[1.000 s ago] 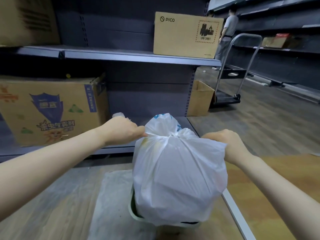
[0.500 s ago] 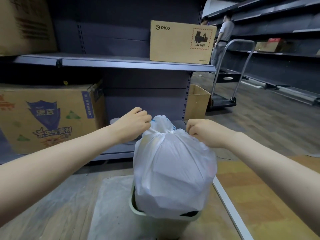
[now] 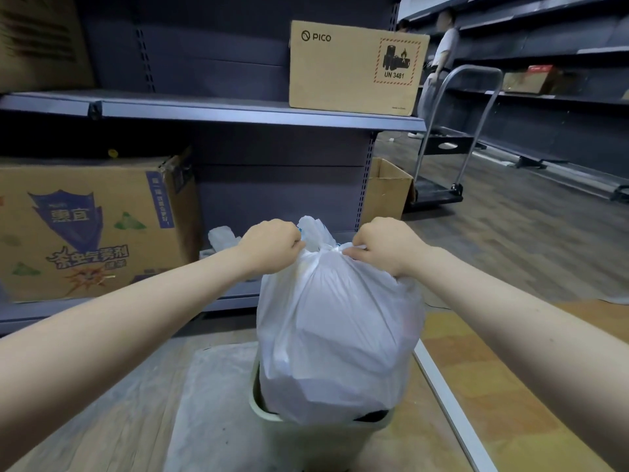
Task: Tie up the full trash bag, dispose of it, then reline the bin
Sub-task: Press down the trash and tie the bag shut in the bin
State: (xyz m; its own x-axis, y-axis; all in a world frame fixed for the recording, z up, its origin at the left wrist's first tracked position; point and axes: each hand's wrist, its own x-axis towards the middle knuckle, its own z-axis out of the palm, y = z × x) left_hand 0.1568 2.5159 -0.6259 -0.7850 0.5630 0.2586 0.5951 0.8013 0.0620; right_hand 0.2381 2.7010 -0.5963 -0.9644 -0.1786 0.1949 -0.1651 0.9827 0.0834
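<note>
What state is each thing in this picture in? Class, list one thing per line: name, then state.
Trash bag: full, top gathered, its base in the bin.
Bin: upright on the floor, bag not yet out.
Left hand: fist shut on the bag's top.
Right hand: grip shut on the bag's top.
PICO box: closed, upright on the shelf.
Floor box: open-topped.
Cart: parked, deck bare.

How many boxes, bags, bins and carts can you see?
Cardboard boxes: 5: top left, PICO, printed, open, far shelf
White bags: 2: full, spare
Bins: 1
Carts: 1
Total: 9
</note>
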